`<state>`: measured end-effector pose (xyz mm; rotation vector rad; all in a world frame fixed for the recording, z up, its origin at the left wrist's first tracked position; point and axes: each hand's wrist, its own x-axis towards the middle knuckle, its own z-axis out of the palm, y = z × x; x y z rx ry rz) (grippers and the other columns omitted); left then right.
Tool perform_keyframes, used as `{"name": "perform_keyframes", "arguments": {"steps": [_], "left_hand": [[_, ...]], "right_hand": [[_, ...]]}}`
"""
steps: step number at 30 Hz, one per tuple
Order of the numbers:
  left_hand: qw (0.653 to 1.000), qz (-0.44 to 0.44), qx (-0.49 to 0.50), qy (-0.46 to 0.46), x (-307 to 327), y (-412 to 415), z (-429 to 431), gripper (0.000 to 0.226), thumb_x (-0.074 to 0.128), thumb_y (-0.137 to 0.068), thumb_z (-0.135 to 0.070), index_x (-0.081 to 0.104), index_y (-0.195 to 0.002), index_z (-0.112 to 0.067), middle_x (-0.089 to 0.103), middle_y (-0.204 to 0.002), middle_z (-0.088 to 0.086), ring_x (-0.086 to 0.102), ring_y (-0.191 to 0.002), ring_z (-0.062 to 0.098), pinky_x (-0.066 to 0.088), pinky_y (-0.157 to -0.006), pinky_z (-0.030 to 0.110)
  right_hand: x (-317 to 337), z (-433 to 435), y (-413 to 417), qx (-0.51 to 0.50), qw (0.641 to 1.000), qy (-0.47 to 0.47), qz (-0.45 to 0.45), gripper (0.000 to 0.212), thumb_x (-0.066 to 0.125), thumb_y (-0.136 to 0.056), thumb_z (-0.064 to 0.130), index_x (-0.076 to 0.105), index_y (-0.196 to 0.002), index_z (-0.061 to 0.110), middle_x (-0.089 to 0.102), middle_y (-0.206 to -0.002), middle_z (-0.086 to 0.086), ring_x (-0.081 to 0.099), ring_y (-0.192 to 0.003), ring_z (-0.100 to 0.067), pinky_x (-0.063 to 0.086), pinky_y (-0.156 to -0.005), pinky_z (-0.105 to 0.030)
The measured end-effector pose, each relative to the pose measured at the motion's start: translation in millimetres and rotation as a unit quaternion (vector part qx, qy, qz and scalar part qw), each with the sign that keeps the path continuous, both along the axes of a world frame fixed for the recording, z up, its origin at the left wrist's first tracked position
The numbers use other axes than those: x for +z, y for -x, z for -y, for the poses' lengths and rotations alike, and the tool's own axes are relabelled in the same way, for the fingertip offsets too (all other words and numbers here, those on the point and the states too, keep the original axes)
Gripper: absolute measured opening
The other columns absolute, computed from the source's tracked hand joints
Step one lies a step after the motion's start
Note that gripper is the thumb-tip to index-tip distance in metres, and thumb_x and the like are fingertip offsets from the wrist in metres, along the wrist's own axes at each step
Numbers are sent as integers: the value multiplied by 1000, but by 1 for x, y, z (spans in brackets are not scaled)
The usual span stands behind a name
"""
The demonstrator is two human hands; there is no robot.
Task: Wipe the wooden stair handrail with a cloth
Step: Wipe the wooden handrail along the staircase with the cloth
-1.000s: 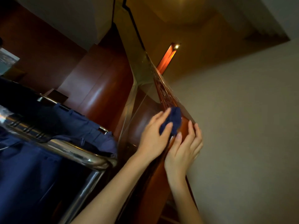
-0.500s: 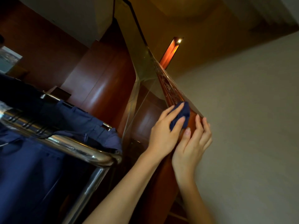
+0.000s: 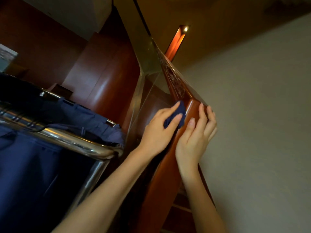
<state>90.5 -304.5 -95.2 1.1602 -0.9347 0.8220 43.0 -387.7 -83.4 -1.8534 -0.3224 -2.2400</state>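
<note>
Cloth (image 3: 175,116) is shifted off handrail (image 3: 193,108) top onto its left face since a second ago. Cloth is pinched between left hand (image 3: 159,132) thumb and curled fingers. Right hand (image 3: 195,137) fingers are laid straight, slightly spread, on handrail. Side wipe is judged underway.

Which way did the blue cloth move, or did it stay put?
Yes, a little. The cloth slid left on the handrail, uncovering more shiny wood, but stays just under the carved part.
</note>
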Motion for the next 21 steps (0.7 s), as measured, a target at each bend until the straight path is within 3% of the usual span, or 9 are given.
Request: {"name": "perform_keyframes", "arguments": {"steps": [4, 7, 13, 16, 21], "left_hand": [[1000, 1, 29, 5, 12, 8, 2, 42, 48, -101, -32, 46, -143, -31, 52, -135, -5, 47, -124, 2, 30, -96, 6], [999, 0, 34, 7, -41, 9, -1, 42, 49, -99, -40, 47, -142, -38, 54, -131, -13, 49, -121, -6, 31, -96, 3], [997, -75, 7, 6, -163, 25, 4, 42, 48, -96, -45, 44, -137, -55, 49, -134, -16, 48, -127, -2, 31, -99, 5], [996, -87, 6, 11, -149, 31, 5, 43, 49, -97, -36, 46, -138, -46, 48, -133, -12, 47, -127, -3, 29, -99, 4], [997, -69, 22, 0, -73, 26, 3, 43, 50, -99, -29, 44, -142, -34, 49, -129, -9, 47, -118, -8, 32, -97, 4]], "right_hand": [[-1, 0, 0, 6, 1000, 2, 2, 38, 45, -100, 5, 51, -137, 0, 44, -145, -18, 36, -138, -36, 14, -110, -9], [0, 1, -1, 9, 1000, 7, 17, 37, 46, -100, 4, 53, -136, 0, 45, -144, -18, 37, -137, -36, 15, -111, -12], [-4, 0, 3, 27, 1000, -5, -7, 38, 43, -101, 3, 53, -138, 4, 44, -146, -14, 32, -142, -31, 16, -114, -16], [-18, -1, 5, 10, 1000, 4, -22, 42, 42, -100, 1, 49, -141, 6, 42, -149, -12, 29, -144, -29, 15, -117, -18], [-78, 0, 6, 4, 998, -5, -60, 46, 44, -100, 1, 45, -145, 9, 36, -155, -9, 25, -147, -25, 30, -117, -43]]}}
